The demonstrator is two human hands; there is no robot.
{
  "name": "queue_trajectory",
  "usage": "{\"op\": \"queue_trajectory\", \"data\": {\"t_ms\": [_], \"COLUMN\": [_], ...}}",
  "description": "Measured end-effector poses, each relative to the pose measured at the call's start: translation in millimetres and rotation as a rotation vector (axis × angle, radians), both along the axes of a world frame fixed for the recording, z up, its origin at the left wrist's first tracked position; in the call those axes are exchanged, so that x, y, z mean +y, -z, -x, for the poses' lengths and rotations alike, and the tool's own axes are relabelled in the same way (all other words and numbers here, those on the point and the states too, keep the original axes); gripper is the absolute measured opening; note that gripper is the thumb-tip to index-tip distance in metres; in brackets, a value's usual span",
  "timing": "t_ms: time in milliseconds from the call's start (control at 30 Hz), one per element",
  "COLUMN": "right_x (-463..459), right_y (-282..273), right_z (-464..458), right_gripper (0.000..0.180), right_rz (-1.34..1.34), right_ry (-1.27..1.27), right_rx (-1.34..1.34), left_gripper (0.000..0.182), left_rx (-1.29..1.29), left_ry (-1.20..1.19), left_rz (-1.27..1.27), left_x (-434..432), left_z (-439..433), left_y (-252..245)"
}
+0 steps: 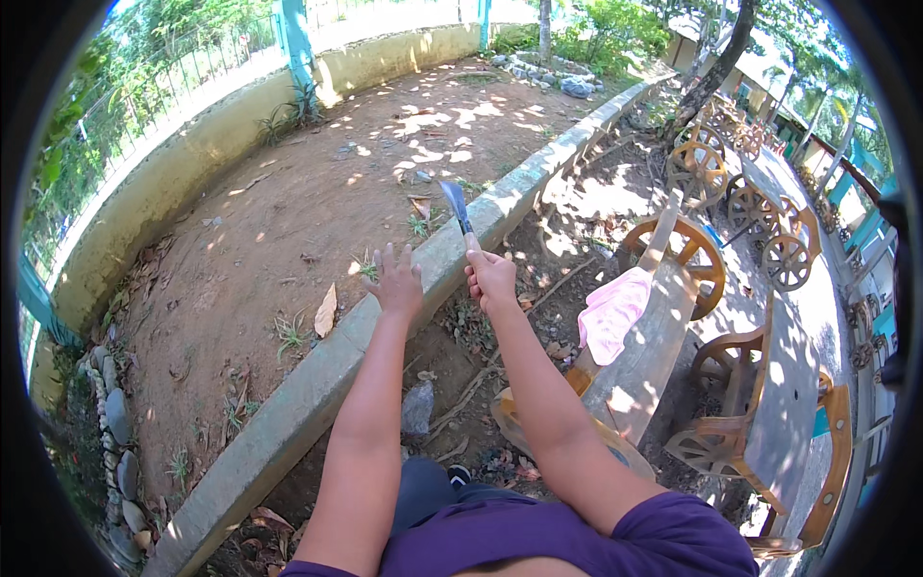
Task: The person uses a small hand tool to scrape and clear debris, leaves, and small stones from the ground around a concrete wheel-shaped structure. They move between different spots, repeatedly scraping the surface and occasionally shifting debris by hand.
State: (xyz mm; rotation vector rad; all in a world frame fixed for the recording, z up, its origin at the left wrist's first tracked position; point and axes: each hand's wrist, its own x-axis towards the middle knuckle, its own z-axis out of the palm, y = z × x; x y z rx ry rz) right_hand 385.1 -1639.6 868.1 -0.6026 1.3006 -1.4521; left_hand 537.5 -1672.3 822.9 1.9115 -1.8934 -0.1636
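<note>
My right hand (492, 280) is closed around the handle of a short, broad-bladed knife (456, 205). Its dark metal blade points up and away from me, above the far side of a low concrete curb (310, 382). To the left, my left hand (398, 280) is held over the curb with its fingers spread and nothing in it. Whether its palm touches the concrete, I cannot tell. Small grass tufts (369, 267) and a dry brown leaf (326, 311) lie just beyond the curb on bare soil (238, 288).
At right stands a wooden bench (642, 353) with a wheel-shaped side (710, 270) and a pink cloth (613, 314) on it. More wheeled wooden benches and a table (786, 397) stand farther right. A grey rock (417, 407) lies near my legs. A yellowish wall (195, 159) bounds the soil.
</note>
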Motion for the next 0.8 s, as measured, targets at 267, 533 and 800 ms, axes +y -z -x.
{"op": "queue_trajectory", "data": {"t_ms": [267, 533, 800], "right_x": [-90.4, -205.8, -287.2], "right_y": [7.9, 5.4, -15.7], "right_z": [35.0, 69.8, 117.9], "right_gripper": [0.019, 0.021, 0.019], "right_rz": [-0.050, -0.085, -0.073], "right_ry": [0.138, 0.284, 0.491], "right_rx": [0.006, 0.058, 0.050], "left_gripper": [0.047, 0.045, 0.045], "left_rx": [0.023, 0.079, 0.072], "left_ry": [0.133, 0.359, 0.548], "left_rz": [-0.052, -0.053, -0.099], "left_x": [-118.6, -256.5, -355.0], "left_z": [35.8, 91.5, 159.8], "left_y": [2.8, 9.1, -1.6]}}
